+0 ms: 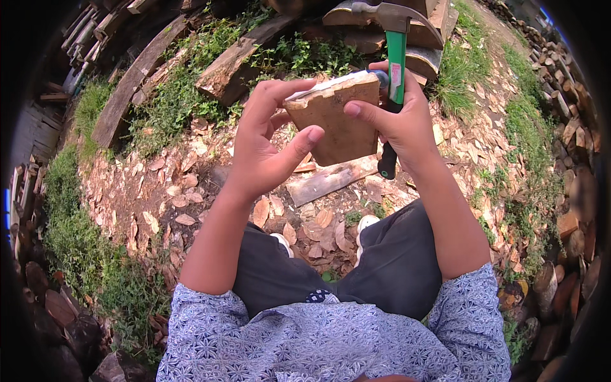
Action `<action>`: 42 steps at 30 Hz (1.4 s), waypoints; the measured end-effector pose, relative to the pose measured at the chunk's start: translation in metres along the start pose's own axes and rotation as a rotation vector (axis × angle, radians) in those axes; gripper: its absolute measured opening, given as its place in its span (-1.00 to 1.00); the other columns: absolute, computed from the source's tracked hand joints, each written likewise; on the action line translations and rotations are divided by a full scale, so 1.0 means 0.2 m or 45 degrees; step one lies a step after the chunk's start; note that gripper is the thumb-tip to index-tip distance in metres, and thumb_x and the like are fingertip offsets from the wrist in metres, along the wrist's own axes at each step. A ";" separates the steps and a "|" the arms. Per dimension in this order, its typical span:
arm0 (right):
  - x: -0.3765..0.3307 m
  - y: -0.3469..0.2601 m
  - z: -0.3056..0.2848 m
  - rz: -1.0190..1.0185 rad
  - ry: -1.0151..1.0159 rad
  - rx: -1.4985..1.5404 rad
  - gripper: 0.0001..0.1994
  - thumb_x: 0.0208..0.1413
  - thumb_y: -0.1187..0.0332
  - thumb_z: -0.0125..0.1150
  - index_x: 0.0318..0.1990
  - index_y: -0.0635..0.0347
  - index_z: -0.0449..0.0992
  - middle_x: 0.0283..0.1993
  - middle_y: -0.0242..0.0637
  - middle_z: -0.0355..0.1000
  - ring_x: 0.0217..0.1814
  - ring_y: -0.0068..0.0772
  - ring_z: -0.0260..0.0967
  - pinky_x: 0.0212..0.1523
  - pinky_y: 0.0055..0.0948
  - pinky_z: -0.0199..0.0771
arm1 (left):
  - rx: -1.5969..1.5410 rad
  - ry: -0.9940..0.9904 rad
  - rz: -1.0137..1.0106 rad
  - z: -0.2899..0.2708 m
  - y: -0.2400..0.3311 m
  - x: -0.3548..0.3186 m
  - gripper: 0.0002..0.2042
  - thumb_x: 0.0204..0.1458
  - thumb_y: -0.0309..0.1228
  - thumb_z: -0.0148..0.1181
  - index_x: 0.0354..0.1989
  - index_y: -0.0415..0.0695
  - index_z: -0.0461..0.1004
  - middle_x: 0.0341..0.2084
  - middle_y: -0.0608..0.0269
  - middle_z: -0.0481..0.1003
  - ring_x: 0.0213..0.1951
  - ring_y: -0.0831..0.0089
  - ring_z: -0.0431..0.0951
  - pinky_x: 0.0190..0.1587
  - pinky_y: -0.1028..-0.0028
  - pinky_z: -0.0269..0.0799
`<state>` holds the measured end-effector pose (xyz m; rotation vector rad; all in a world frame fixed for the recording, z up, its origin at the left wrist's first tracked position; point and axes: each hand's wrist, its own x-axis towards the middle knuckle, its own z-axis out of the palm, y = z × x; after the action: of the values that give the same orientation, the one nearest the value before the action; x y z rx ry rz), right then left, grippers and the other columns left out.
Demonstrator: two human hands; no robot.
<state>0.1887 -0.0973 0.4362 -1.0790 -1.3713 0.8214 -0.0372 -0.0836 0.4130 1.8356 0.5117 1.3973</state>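
Note:
A flat brown wooden block (337, 130) with a rough, pale upper edge is held up in front of me between both hands. My left hand (267, 137) curls round its left side, the thumb by its face and the index finger along the upper edge. My right hand (407, 121) grips a claw hammer (396, 63) with a green handle and black end, its metal head upward. The right thumb also presses on the block's face. Something blue and rounded (382, 77) shows behind the block's upper right corner; I cannot make out what it is.
A loose plank (331, 181) lies on the leaf-strewn ground beyond my knees. Thick timbers (242, 60) rest among green weeds ahead. Stacked firewood (576, 184) lines the right side, and more wood pieces (63, 312) lie at the left.

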 end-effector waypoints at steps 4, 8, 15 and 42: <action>0.00 0.01 0.04 -0.048 -0.063 0.059 -0.28 -0.23 0.31 0.72 0.12 0.18 0.42 -0.04 -0.35 0.44 0.00 -0.52 0.45 -0.03 -0.47 0.57 | 0.080 0.175 0.136 0.01 -0.02 -0.01 -0.73 0.09 -0.65 0.30 -0.02 -0.16 0.58 0.00 0.12 0.42 0.01 0.41 0.54 0.02 0.43 0.61; 0.02 0.03 0.05 -0.032 -0.135 0.116 -0.24 -0.26 0.38 0.72 0.16 0.18 0.39 -0.03 -0.35 0.44 -0.01 -0.49 0.46 -0.02 -0.44 0.60 | -0.117 0.178 0.181 -0.07 -0.05 -0.03 -0.85 0.16 -0.62 0.27 -0.10 -0.27 0.58 0.04 -0.05 0.49 0.00 0.32 0.61 0.00 0.36 0.63; 0.08 0.10 0.05 -0.044 -0.233 0.192 -0.25 -0.24 0.58 0.65 0.18 0.18 0.36 0.01 -0.29 0.49 0.03 -0.44 0.52 0.04 -0.40 0.64 | -0.216 0.202 -0.090 -0.13 -0.16 0.02 -0.05 0.09 0.27 0.19 0.45 -0.25 0.13 0.06 -0.04 0.52 0.00 0.23 0.59 0.05 0.23 0.54; 0.17 0.36 -0.08 0.415 -0.347 0.464 0.20 -0.45 0.26 0.79 0.40 0.17 0.06 0.36 0.27 0.25 -0.12 -0.46 0.40 -0.25 -0.60 0.47 | 0.787 -0.145 0.221 -0.12 -0.34 0.07 -0.73 -0.17 -0.45 0.37 -0.21 0.05 0.69 -0.32 0.42 0.57 -0.21 0.34 0.58 0.09 0.13 0.50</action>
<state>0.2170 -0.0436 0.3822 -0.9354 -1.2143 1.4412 -0.0474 -0.0237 0.3728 2.4850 0.8055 1.3248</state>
